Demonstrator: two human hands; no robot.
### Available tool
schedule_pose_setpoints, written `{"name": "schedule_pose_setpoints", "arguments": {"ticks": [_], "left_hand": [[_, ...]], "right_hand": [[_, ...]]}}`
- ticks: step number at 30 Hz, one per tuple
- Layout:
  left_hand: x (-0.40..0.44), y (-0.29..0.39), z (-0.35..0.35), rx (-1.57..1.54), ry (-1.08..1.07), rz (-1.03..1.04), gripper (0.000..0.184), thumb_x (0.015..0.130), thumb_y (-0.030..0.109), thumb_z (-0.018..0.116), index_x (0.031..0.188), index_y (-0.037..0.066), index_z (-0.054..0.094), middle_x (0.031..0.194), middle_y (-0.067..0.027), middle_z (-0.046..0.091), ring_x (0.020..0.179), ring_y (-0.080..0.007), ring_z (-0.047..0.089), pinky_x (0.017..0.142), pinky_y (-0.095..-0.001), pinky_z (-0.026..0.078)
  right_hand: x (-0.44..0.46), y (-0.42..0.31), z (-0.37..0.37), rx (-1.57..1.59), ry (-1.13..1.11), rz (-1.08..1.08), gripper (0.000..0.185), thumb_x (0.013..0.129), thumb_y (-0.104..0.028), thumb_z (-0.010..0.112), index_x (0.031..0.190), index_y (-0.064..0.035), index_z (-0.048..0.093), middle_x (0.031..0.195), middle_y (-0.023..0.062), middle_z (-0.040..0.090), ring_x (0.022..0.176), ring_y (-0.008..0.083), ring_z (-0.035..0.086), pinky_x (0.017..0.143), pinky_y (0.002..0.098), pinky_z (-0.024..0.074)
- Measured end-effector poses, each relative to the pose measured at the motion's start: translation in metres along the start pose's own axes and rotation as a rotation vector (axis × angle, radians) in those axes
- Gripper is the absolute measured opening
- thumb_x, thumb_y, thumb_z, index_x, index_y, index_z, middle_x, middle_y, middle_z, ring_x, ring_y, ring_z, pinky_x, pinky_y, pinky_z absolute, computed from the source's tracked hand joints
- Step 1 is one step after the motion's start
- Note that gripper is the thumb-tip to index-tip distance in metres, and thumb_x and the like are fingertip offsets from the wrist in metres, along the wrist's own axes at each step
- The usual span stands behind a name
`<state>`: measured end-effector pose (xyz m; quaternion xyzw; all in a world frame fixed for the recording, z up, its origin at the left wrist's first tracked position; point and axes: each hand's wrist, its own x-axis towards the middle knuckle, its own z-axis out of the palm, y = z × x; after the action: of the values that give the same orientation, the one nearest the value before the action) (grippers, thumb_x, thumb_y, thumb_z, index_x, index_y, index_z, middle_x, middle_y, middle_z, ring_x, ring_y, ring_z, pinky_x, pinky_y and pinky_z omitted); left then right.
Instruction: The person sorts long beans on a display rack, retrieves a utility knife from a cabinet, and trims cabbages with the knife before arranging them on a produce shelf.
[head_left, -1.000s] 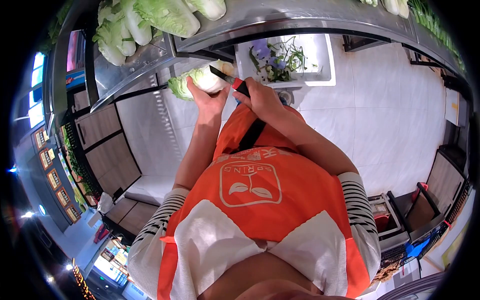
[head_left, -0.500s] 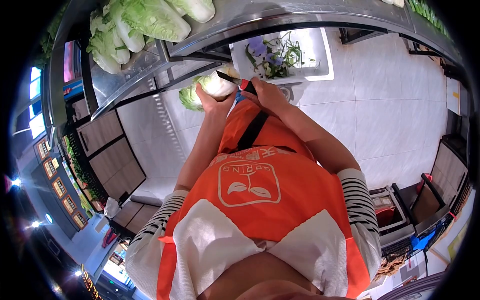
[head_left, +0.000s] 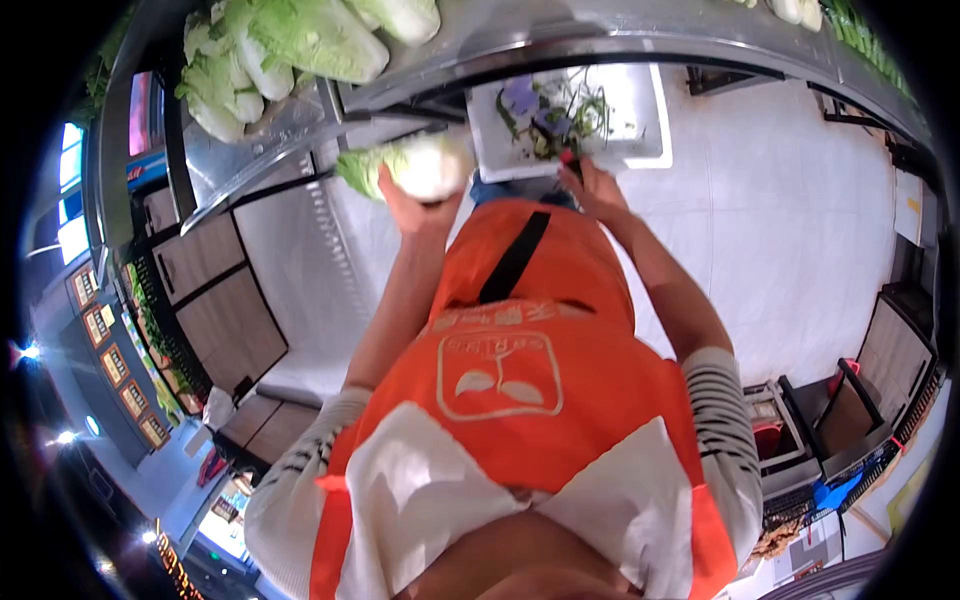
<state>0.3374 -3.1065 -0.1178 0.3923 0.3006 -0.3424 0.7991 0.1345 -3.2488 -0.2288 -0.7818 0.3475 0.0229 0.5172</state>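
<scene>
My left hand [head_left: 415, 207] is wrapped around a napa cabbage [head_left: 445, 168], its white base turned to the right and its green leaf end to the left. In my right hand [head_left: 597, 190] is a knife [head_left: 569, 160] with a red and black handle; its blade is hard to make out against the scraps. That hand is at the near edge of a white bin [head_left: 652, 150], apart from the cabbage. Inside the bin lie green leaf trimmings [head_left: 580, 110] and some purple pieces [head_left: 519, 95].
Several more napa cabbages [head_left: 310, 40] lie on the metal counter [head_left: 480, 50] at the upper left, above my hands. Green stalks [head_left: 865, 40] are at the counter's far right. A wooden cabinet [head_left: 215, 290] stands to the left, on the tiled floor [head_left: 760, 220].
My right hand has moved right with the knife, away from the cabbage and to the bin's edge. The cabbage in my left hand has shifted slightly left and turned.
</scene>
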Motion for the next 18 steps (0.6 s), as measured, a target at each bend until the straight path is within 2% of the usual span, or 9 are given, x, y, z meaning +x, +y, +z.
{"name": "schedule_pose_setpoints", "arguments": {"ticks": [1, 2, 3, 6, 10, 13, 16, 18], "left_hand": [[-0.002, 0.004, -0.004, 0.027, 0.005, 0.019, 0.054, 0.083, 0.053, 0.043, 0.123, 0.016, 0.048, 0.127, -0.0095, 0.047, 0.115, -0.0331, 0.044, 0.096, -0.0552, 0.036], [0.003, 0.008, -0.004, -0.022, -0.079, -0.051, 0.055, 0.085, 0.056, 0.041, 0.124, 0.017, 0.046, 0.127, -0.0093, 0.047, 0.117, -0.0334, 0.043, 0.098, -0.0549, 0.035], [0.011, 0.007, 0.003, -0.015, -0.078, -0.038, 0.057, 0.084, 0.057, 0.041, 0.124, 0.017, 0.047, 0.127, -0.0082, 0.047, 0.116, -0.0328, 0.043, 0.098, -0.0548, 0.034], [0.0, 0.008, 0.006, 0.035, 0.019, -0.021, 0.059, 0.082, 0.06, 0.042, 0.123, 0.017, 0.049, 0.126, -0.0054, 0.049, 0.117, -0.0315, 0.044, 0.098, -0.0535, 0.033], [-0.005, 0.001, 0.003, 0.067, -0.017, 0.009, 0.059, 0.085, 0.059, 0.038, 0.124, 0.017, 0.048, 0.126, -0.0059, 0.049, 0.117, -0.0304, 0.044, 0.095, -0.0523, 0.036], [-0.007, -0.001, 0.001, 0.049, 0.039, -0.013, 0.058, 0.086, 0.058, 0.035, 0.125, 0.017, 0.048, 0.127, -0.007, 0.049, 0.117, -0.0313, 0.044, 0.098, -0.0496, 0.034], [0.001, 0.0, -0.01, 0.054, -0.002, 0.008, 0.058, 0.086, 0.058, 0.035, 0.125, 0.017, 0.048, 0.127, -0.007, 0.049, 0.117, -0.0313, 0.044, 0.098, -0.0499, 0.033], [-0.002, -0.001, -0.008, 0.066, 0.015, 0.022, 0.058, 0.086, 0.058, 0.035, 0.125, 0.017, 0.048, 0.128, -0.0069, 0.048, 0.118, -0.0314, 0.043, 0.099, -0.0499, 0.033]], "right_hand": [[-0.006, -0.036, -0.02, 0.128, 0.019, -0.046, 0.044, 0.089, -0.044, 0.048, 0.103, -0.0024, 0.051, 0.096, 0.0239, 0.06, 0.089, 0.0429, 0.057, 0.072, 0.0459, 0.0443], [-0.004, -0.041, -0.009, 0.149, 0.034, -0.096, 0.044, 0.089, -0.043, 0.05, 0.102, -0.0015, 0.051, 0.091, 0.0245, 0.06, 0.087, 0.0433, 0.057, 0.07, 0.0458, 0.0444], [0.002, -0.047, 0.001, 0.165, 0.049, -0.161, 0.044, 0.089, -0.043, 0.051, 0.101, -0.0005, 0.05, 0.086, 0.025, 0.061, 0.084, 0.0437, 0.057, 0.069, 0.0457, 0.0444], [-0.015, -0.112, -0.005, 0.193, -0.033, -0.308, 0.041, 0.088, -0.042, 0.054, 0.095, -0.0021, 0.048, 0.075, 0.0231, 0.059, 0.077, 0.041, 0.058, 0.066, 0.0444, 0.0436], [-0.016, -0.131, 0.008, 0.123, -0.054, -0.348, 0.043, 0.087, -0.043, 0.056, 0.089, -0.001, 0.045, 0.071, 0.0221, 0.057, 0.069, 0.0412, 0.057, 0.06, 0.0431, 0.0438], [-0.012, -0.128, 0.013, 0.071, -0.027, -0.396, 0.045, 0.086, -0.044, 0.056, 0.088, 0.0, 0.044, 0.069, 0.0215, 0.056, 0.068, 0.0409, 0.057, 0.058, 0.0436, 0.0434], [-0.014, -0.129, 0.012, 0.049, -0.031, -0.462, 0.046, 0.086, -0.045, 0.055, 0.088, -0.0001, 0.044, 0.066, 0.021, 0.056, 0.066, 0.0401, 0.057, 0.056, 0.0441, 0.0435], [-0.014, -0.127, 0.014, -0.021, -0.015, -0.436, 0.046, 0.086, -0.045, 0.055, 0.088, -0.0006, 0.044, 0.066, 0.0209, 0.056, 0.065, 0.0393, 0.057, 0.055, 0.0441, 0.0438]]}}
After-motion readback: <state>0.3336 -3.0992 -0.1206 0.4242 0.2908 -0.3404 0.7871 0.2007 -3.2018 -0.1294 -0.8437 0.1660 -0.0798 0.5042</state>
